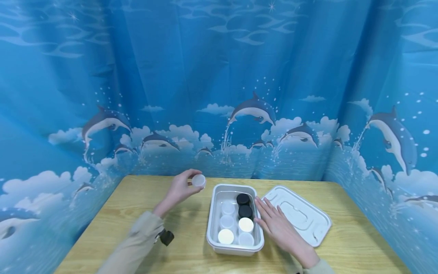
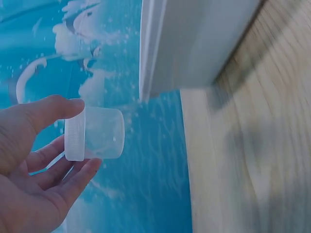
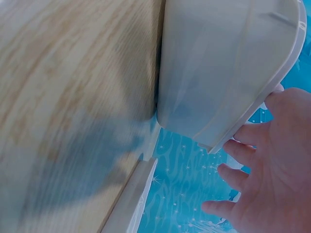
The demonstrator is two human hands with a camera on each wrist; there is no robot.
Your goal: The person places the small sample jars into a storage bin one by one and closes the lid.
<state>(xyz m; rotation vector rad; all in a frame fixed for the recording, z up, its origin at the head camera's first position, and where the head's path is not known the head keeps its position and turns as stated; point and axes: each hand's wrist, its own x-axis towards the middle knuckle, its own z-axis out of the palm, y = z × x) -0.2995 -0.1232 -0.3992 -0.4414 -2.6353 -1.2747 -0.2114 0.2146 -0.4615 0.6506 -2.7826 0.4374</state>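
Observation:
My left hand pinches a small clear plastic jar with a ribbed white screw lid, raised above the table left of a white plastic box. The left wrist view has the jar lying sideways between thumb and fingers. Inside the box stand several small jars in two columns: two black-topped jars at the back right, with white or translucent jars filling the left column and the front right. My right hand touches the box's right rim, its fingers extended and spread.
A white box lid lies flat on the wooden table, right of the box and partly behind my right hand. A blue curtain with dolphins hangs along the table's back edge and at both sides.

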